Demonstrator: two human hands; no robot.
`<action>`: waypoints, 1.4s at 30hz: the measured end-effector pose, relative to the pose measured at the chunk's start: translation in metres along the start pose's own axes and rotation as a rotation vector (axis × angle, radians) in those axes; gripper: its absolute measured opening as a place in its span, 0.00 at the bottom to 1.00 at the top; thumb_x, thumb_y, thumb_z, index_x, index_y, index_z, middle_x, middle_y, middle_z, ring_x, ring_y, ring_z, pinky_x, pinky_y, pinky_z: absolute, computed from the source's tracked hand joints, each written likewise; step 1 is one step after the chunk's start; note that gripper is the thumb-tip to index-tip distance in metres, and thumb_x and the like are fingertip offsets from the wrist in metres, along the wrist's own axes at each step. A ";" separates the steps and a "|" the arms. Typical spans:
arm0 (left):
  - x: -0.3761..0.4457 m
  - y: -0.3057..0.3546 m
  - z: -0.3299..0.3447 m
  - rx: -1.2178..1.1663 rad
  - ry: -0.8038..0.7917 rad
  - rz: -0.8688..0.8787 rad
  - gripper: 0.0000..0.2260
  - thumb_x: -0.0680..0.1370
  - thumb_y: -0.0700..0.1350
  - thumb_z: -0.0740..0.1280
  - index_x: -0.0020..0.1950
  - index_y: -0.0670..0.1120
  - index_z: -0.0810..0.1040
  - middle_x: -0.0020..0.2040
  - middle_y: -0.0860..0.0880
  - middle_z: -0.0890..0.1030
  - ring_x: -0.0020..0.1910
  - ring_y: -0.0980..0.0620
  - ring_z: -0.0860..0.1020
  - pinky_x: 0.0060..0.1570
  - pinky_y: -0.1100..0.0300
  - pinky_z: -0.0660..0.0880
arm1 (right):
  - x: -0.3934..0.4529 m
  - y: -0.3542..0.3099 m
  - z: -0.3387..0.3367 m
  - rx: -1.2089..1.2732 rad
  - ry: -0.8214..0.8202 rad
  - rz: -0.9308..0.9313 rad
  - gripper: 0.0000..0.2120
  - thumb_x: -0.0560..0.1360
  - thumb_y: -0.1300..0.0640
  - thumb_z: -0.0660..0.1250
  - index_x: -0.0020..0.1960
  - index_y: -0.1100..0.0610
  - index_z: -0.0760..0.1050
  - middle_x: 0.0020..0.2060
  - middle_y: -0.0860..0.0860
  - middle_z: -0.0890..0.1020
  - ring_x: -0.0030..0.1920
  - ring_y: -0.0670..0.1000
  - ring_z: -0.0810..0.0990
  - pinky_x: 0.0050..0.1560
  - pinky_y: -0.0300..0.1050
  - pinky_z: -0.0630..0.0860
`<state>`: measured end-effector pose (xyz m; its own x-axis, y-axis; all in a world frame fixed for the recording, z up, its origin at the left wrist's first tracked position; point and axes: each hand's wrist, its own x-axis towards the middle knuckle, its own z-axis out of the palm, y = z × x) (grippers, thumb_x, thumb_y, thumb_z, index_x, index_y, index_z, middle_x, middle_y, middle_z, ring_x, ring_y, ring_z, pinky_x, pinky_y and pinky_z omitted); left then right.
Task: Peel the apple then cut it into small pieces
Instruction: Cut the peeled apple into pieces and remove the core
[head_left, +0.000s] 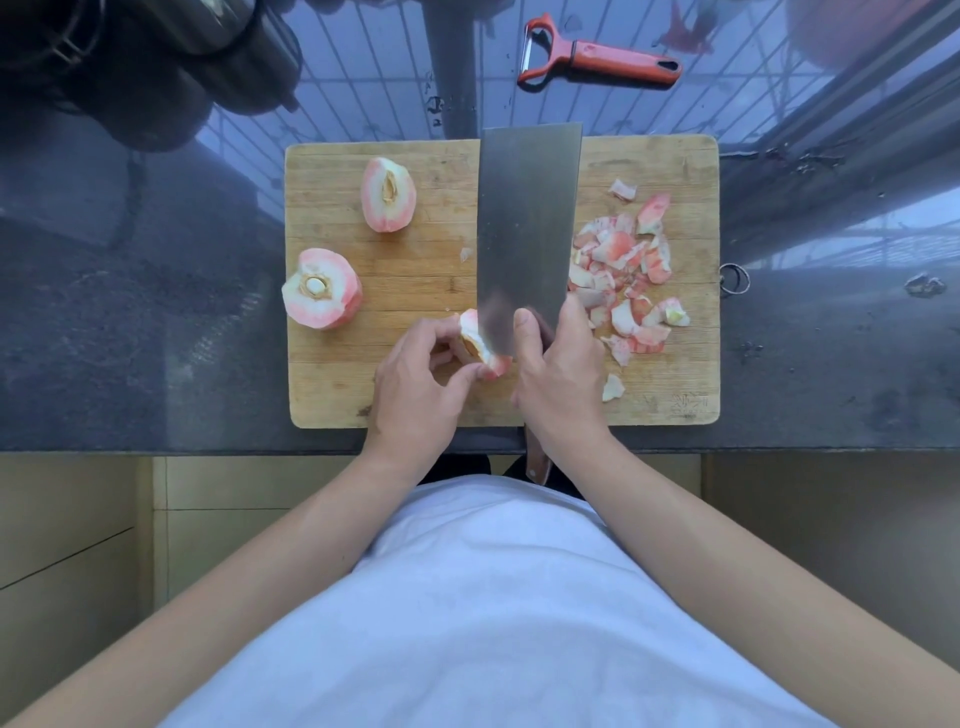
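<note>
Before us a dark, glossy stone tabletop (156, 312) mirrors a window grille, and on it lies a wooden cutting board (395, 395). Our left hand (415, 384) curls its thumb and fingertips tightly round a peeled apple wedge (480, 343) near the board's front edge, its seed hollow turned toward that hand. Our right hand (558, 379) closes fully round the handle of a cleaver (527, 223), thumb pressed against the flat of the blade; the broad blade runs away from us across the middle of the board, and its near end meets the wedge just right of our left fingertips. The blade there looks blurred, so we cannot tell whether its edge has entered the flesh. The handle is mostly covered by our grip, only its end showing below the wrist. Left of the blade sit a quarter of apple (388, 195) farther back, core side up, and a larger apple half (322, 296) overhanging the board's left edge. Right of the blade lies a heap of cut apple pieces (623, 275). A red peeler (597, 54) rests on the tabletop beyond the board
</note>
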<state>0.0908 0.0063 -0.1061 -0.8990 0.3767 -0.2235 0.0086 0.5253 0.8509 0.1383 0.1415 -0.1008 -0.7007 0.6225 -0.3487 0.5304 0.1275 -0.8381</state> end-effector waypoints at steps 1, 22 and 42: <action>0.000 0.000 0.000 0.000 0.003 0.003 0.15 0.73 0.40 0.79 0.56 0.46 0.79 0.55 0.53 0.83 0.55 0.51 0.83 0.59 0.51 0.80 | 0.001 0.000 0.000 0.002 -0.001 0.003 0.08 0.80 0.47 0.60 0.46 0.50 0.66 0.31 0.48 0.75 0.31 0.58 0.78 0.32 0.62 0.76; 0.035 -0.004 -0.019 0.676 -0.151 0.705 0.09 0.78 0.44 0.73 0.44 0.39 0.78 0.53 0.41 0.81 0.48 0.41 0.78 0.40 0.48 0.78 | 0.003 -0.025 -0.065 -0.020 0.091 0.025 0.02 0.79 0.49 0.61 0.50 0.46 0.69 0.41 0.44 0.79 0.32 0.55 0.78 0.32 0.55 0.79; 0.034 0.033 -0.005 0.963 -0.201 0.559 0.17 0.62 0.37 0.81 0.39 0.48 0.75 0.38 0.49 0.76 0.34 0.47 0.76 0.26 0.57 0.67 | -0.012 -0.043 -0.080 0.021 0.017 0.102 0.09 0.82 0.55 0.60 0.56 0.61 0.69 0.42 0.55 0.75 0.20 0.56 0.72 0.19 0.45 0.70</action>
<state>0.0585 0.0322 -0.0832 -0.5771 0.8135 -0.0724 0.7993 0.5808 0.1545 0.1624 0.1905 -0.0266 -0.6355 0.6442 -0.4256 0.5880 0.0466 -0.8075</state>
